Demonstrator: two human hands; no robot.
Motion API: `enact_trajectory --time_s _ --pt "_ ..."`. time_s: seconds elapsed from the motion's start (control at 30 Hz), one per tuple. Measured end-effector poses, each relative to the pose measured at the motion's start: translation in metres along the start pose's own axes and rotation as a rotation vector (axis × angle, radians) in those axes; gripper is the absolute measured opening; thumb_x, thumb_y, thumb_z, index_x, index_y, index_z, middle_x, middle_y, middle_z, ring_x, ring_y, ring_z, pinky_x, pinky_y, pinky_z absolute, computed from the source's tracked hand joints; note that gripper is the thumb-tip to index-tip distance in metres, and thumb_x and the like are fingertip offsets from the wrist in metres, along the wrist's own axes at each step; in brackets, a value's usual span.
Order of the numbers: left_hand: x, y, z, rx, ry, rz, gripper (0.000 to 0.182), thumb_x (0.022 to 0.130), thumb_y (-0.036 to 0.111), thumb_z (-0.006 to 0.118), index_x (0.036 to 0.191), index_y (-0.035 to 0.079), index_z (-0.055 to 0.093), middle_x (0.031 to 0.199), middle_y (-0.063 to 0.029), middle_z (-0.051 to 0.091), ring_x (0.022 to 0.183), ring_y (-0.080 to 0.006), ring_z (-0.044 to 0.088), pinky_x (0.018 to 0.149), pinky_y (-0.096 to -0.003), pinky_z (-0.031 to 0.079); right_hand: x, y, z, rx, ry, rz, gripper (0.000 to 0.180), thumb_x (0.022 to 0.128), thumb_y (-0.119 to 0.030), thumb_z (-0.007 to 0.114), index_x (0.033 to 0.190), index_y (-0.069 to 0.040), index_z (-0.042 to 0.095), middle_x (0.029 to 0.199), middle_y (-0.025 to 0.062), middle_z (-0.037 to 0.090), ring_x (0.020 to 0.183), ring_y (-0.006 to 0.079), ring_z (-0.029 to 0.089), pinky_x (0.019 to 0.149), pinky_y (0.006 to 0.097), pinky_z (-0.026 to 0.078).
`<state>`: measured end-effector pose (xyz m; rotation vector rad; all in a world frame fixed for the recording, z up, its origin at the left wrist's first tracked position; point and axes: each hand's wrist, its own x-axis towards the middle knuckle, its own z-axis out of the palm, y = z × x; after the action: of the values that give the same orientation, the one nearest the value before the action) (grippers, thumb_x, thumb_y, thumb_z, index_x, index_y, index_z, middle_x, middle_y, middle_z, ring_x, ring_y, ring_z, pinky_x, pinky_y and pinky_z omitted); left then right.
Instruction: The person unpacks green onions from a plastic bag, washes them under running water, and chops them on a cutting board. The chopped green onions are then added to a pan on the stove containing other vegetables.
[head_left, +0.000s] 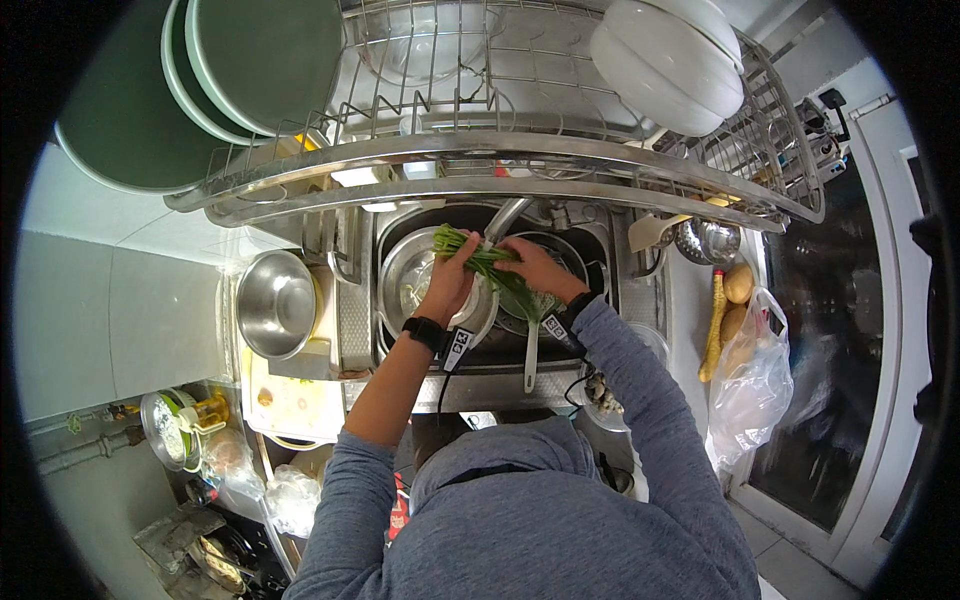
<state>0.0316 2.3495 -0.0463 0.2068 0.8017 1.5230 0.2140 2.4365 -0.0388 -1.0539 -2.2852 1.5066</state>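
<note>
A bunch of green leafy stalks (489, 259) is held between both hands under the metal faucet (507, 217), over the sink. My left hand (450, 277) grips the stalks near their cut ends. My right hand (538, 267) is closed round the bunch farther along, and the leaves hang down below it. Beneath my left hand sits a metal bowl (397, 277) with pale scraps in it. Under the leaves, on the right, is a dark pot or colander (577, 259) in the sink, with a light-handled utensil (531, 360) lying across its front.
A wire dish rack (495, 142) with green plates (262, 60) and white bowls (667, 67) spans above the sink. Left stand a steel bowl (276, 304) and a cutting board (292, 397). Right lie potatoes (739, 283), a long root (712, 330), a plastic bag (754, 397) and a skimmer (708, 240).
</note>
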Motion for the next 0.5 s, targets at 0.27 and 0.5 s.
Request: enact_trajectory --time_s 0.27,0.5 --pt "0.000 -0.007 0.022 0.072 0.012 0.046 0.017 0.098 0.022 0.070 0.107 0.011 0.061 0.105 -0.0021 0.065 0.098 -0.0156 0.062 0.087 -0.0349 0.050 -0.001 0.015 -0.009 -0.003 0.159 -0.085 0.028 0.095 -0.019 0.068 0.109 0.005 0.065 0.096 0.0187 0.067 0.085 0.0270 0.063 0.080 0.0389 0.049" --pt "0.006 -0.005 0.014 -0.135 0.025 -0.001 0.017 0.101 0.027 0.064 0.099 0.011 0.059 0.090 -0.0009 0.061 0.089 -0.0178 0.058 0.090 -0.0365 0.049 -0.016 0.031 -0.026 0.047 -0.023 0.061 0.029 0.098 -0.022 0.064 0.108 0.005 0.067 0.090 0.0148 0.071 0.080 0.0245 0.065 0.076 0.0396 0.050"
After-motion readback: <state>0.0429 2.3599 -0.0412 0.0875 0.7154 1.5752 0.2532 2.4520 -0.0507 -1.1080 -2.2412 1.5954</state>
